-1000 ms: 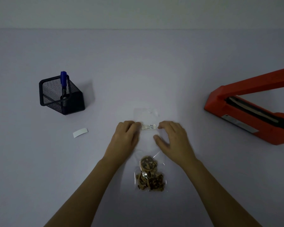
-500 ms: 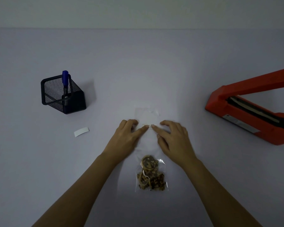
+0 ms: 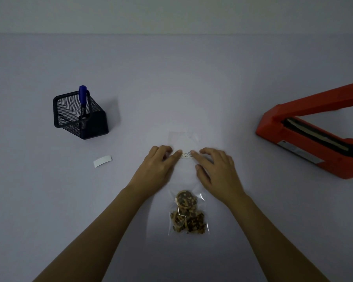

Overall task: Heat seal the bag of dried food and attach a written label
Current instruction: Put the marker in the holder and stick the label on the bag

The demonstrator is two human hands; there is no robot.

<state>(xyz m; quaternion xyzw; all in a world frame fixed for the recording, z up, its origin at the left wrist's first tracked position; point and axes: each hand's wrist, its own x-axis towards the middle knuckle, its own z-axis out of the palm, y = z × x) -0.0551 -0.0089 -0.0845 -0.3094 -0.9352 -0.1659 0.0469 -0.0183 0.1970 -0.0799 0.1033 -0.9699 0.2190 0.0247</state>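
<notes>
- Two index fingertips (image 3: pixel 192 154) bear on one small label (image 3: pixel 186 155), one at each end. The label lies flat on the clear bag (image 3: pixel 184 140), about midway along the bag's length. Its print and writing are too small to read.
- The bag lies flat on the table (image 3: pixel 192 78), centred in front of the person, with its long axis running straight away from them. The dried food (image 3: pixel 189 214) is bunched at the near end and the far end is flat and empty. Cannot tell whether the far edge is sealed.
- Key relation: the label's long axis runs left to right, across the bag's. Each hand covers its own end and neither is nearer. Judgement: the label gets smoothed by stroking outward from its middle along that crosswise axis.
- Left hand (image 3: pixel 157 169): palm down, index finger stretched onto the label's left end, other fingers loosely bent on the bag. It grasps nothing.
- Right hand (image 3: pixel 216 169): mirrors this, with its index finger on the right end and its thumb resting on the bag below. It grasps nothing.
- Further out:
  - On the left, a curled white backing strip (image 3: pixel 102 161) lies well apart from the bag.
  - Beyond the strip, a black mesh pen holder (image 3: pixel 81 117) holds a blue pen (image 3: pixel 82 94) upright.
  - On the right, a red heat sealer (image 3: pixel 314 139) stands well apart with its arm raised.
</notes>
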